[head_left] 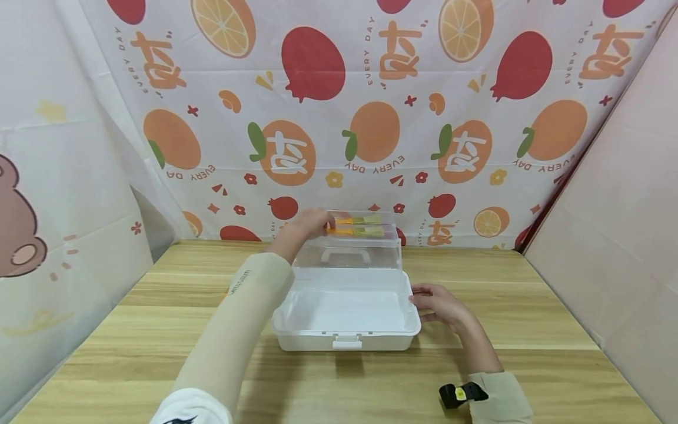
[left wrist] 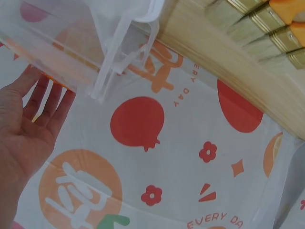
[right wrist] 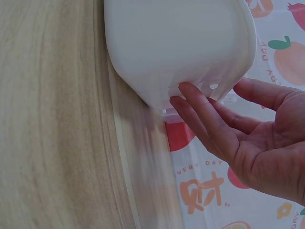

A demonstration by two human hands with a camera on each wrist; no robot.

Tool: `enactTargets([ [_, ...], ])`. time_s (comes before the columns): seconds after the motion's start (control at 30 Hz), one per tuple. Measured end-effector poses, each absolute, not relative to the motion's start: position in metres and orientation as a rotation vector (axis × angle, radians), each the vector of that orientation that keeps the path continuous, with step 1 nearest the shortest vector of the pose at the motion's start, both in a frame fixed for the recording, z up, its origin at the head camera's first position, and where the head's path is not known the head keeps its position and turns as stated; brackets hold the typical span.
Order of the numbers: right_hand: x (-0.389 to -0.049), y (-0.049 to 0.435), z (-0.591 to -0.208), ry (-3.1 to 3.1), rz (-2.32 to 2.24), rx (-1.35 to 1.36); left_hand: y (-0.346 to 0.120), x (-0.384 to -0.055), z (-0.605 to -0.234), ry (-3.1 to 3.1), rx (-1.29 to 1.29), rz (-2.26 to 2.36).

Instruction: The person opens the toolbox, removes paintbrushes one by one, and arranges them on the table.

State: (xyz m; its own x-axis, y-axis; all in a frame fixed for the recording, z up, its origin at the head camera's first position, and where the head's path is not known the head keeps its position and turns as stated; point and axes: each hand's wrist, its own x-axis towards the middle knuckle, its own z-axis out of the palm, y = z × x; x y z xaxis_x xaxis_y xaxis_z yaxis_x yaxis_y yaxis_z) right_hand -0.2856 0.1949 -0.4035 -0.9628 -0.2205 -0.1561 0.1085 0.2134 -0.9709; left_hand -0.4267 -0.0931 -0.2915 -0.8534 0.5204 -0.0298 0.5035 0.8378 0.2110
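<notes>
A white plastic storage box (head_left: 346, 344) stands on the table, its see-through lid (head_left: 318, 257) raised at the back. Two paintbrushes (head_left: 366, 231) with orange handles lie at the lifted clear tray (head_left: 391, 231). My left hand (head_left: 316, 224) reaches over the box to that tray and pinches an orange brush handle; its fingertips are partly hidden behind the tray wall (left wrist: 86, 78) in the left wrist view. At the box's right end my right hand (head_left: 438, 303) holds the side, thumb by the rim and fingers against the outer wall, as the right wrist view shows (right wrist: 238, 138).
Several more brushes (left wrist: 281, 28) lie on the wooden table (head_left: 529, 330), left of the box and mostly hidden by my left sleeve in the head view. A fruit-print cloth (head_left: 371, 171) hangs close behind the raised lid. Pale cloths stand at both sides.
</notes>
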Motion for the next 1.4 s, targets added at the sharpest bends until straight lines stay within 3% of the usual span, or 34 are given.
enactTargets([
  [0.47,-0.286,0.196,-0.402,2.228,-1.832,-0.098,-0.113,-0.416,-0.273,3.006,0.857,0.191],
  [1.4,-0.285,0.195,-0.405,2.214,-1.834,-0.109,-0.17,-0.375,-0.275,3.058,1.049,0.134],
])
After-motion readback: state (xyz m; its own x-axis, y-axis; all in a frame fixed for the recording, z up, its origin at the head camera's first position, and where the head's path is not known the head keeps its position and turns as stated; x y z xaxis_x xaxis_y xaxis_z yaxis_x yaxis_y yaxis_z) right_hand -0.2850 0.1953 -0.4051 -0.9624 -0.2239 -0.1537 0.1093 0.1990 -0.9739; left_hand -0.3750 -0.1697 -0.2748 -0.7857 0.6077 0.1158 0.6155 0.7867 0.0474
